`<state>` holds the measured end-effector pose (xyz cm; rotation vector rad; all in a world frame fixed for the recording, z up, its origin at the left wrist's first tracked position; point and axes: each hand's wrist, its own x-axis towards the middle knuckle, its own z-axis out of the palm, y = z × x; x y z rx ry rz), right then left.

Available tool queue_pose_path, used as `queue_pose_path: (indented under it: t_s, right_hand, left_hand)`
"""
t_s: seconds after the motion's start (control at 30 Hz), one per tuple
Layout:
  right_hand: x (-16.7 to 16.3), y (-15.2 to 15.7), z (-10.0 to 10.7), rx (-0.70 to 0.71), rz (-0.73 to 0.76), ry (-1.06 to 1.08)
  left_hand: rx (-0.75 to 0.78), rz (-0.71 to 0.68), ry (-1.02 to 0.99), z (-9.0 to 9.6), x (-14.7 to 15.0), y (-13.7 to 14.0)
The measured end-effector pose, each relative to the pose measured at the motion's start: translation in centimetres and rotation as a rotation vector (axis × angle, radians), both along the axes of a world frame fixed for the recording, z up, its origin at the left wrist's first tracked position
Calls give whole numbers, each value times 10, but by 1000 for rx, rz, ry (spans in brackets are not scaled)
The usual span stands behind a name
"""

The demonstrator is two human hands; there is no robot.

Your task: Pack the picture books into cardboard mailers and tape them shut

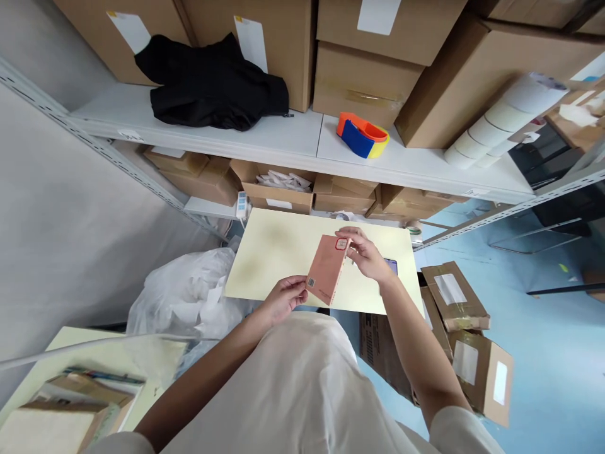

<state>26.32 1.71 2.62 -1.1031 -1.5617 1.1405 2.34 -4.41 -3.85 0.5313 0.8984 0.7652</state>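
Note:
A thin pink box (326,268) is held up at a tilt over the pale yellow table (262,252). It has a small printed code near its lower left corner and a red-outlined label at its upper right. My left hand (285,296) pinches its lower left edge between thumb and fingers. At the upper right corner, my right hand (363,251) grips the box, fingers on the far edge. Partly behind my right wrist, a phone-like dark object (391,266) lies on the table.
Above the table runs a grey shelf (293,140) bearing cartons, a black garment (212,85), a coloured band (362,135) and white rolls (505,120). Clear plastic bags (182,287) bulge at the left. Cartons (479,372) are stacked on the floor at right.

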Motion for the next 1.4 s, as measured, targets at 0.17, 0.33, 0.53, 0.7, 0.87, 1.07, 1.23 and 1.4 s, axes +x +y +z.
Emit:
queue_pose_path:
  t_s: [0.17,0.33,0.53,0.7,0.87,1.07,1.23,1.4]
  right_hand:
    - [1,19,9,-100,101,-27]
    - [-2,27,3,-153,49,-61]
    - [-7,27,-3,-199,-101,-40]
    - [-1,-15,-20,-366,-187,232]
    - [-20,-69,-55,-344,-280,235]
    - [-33,-83,-77,-316,-448,136]
    - [-42,-88,-82,-331,-536,182]
    - [-60,-89,-90,-364,-398,221]
  left_hand:
    - [152,-57,240,15,6,12]
    - [271,95,279,24,-1,19]
    - [464,67,511,21,4,14]
    - [331,164,472,7,8,4]
    - [425,82,543,-6,8,-1]
    - [522,-35,578,-24,7,0]
    - [537,-59,612,-26,4,5]
    - [512,-16,637,-26,-12,10]
